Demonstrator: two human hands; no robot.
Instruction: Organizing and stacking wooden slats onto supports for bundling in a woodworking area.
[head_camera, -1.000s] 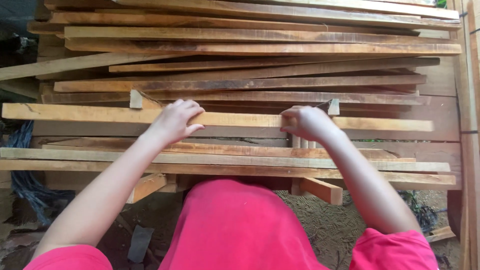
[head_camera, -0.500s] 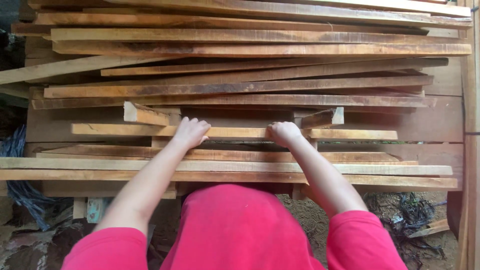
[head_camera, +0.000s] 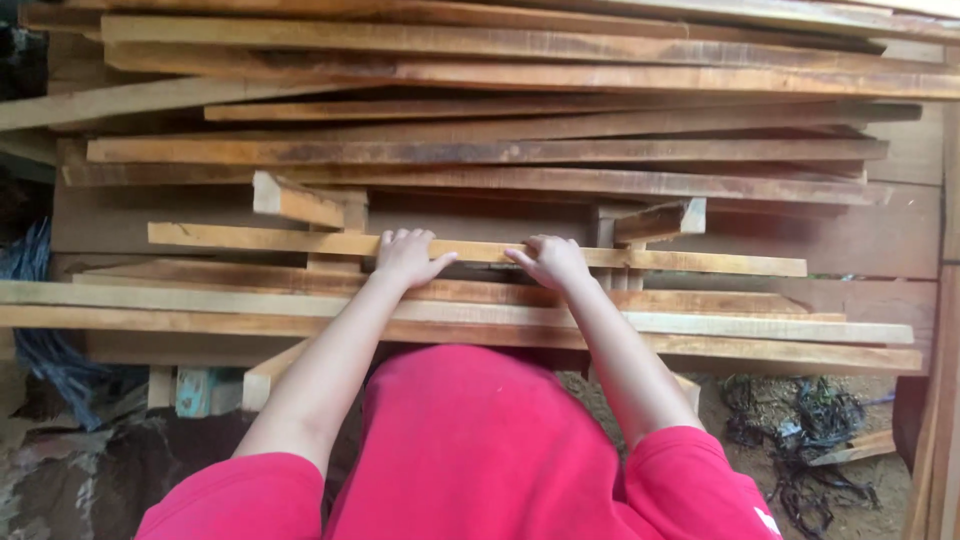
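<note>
At mid-frame a long wooden plank (head_camera: 480, 250) lies across the stacked lumber (head_camera: 500, 150). The left hand (head_camera: 405, 257) and right hand (head_camera: 550, 262) rest side by side on its middle, fingers curled over its far edge, thumbs spread toward each other.

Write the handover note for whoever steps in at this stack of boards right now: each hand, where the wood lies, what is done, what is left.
Left hand: palm down on the pale wooden slat, fingers over its far edge.
Right hand: on the same slat, fingers curled on it, close beside the left.
The slat lies crosswise on short wooden blocks, in front of the tall stack of long boards. Two more long boards lie nearer the body, below the hands.
Done: the slat rests flat among the boards, both hands on it.
Left: it is not yet released; whether the grip is firm cannot be told.
</note>
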